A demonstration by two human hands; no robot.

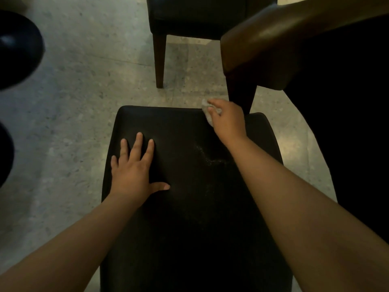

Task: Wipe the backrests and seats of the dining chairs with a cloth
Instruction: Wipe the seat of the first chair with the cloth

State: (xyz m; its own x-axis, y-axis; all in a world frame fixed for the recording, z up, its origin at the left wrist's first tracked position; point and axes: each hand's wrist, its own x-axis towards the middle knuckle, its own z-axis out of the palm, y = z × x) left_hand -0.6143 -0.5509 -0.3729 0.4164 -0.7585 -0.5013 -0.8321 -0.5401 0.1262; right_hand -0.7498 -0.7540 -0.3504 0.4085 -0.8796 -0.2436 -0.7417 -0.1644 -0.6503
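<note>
Seat [189, 218] of a black dining chair is seen from above, filling the lower middle. Left of the seat, two dark rounded shapes [16, 49] are cut off by the frame edge, and a broad stretch of speckled floor [73, 91] lies open between them and the seat's left edge. On the seat's left half the left hand [133, 171] is laid flat, fingers spread, thumb pointing inward. Beyond the seat's far edge a second chair [195, 15] stands, with a strip of floor between. A faint trail of pale specks [205, 157] is seen right of the seat's middle. At the seat's far right corner a pale crumpled cloth [208, 120] is gripped by the right hand [228, 119], fingers curled round it, right on the far edge. Just past that corner a dark table leg [242, 91] comes down close to the right hand; whether they touch cannot be told. The table [263, 45] overhangs there, so little room is left on that side.
</note>
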